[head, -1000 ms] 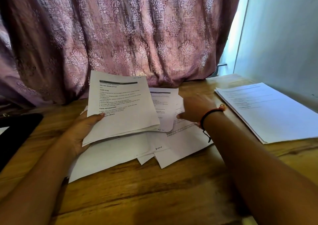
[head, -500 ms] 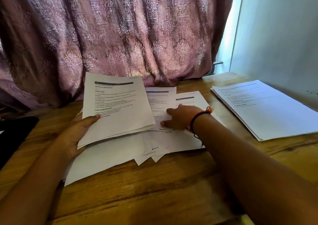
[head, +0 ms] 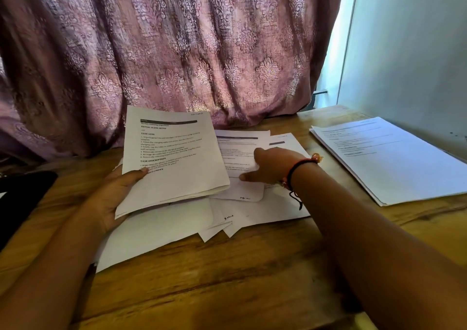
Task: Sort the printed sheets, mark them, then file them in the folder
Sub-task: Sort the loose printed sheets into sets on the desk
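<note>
My left hand [head: 115, 193] holds a small stack of printed sheets [head: 174, 160] tilted up above the table, thumb on the front page. Under and beside it lie several loose printed sheets [head: 252, 211] spread on the wooden table [head: 227, 279]. My right hand [head: 270, 165], with a red and black cord at the wrist, rests on the loose sheet [head: 237, 142] just right of the held stack, fingers curled at its edge, lifting it slightly. A separate neat pile of printed sheets [head: 394, 160] lies at the right. No folder or pen can be made out.
A patterned mauve curtain [head: 177, 51] hangs along the table's far edge. A pale wall [head: 417, 51] stands at the right behind the neat pile. A black object [head: 17, 198] lies at the table's left edge.
My right hand came back from the right side and settled on the loose sheet next to the held stack, then slid slightly left. The left hand keeps the stack in place.
</note>
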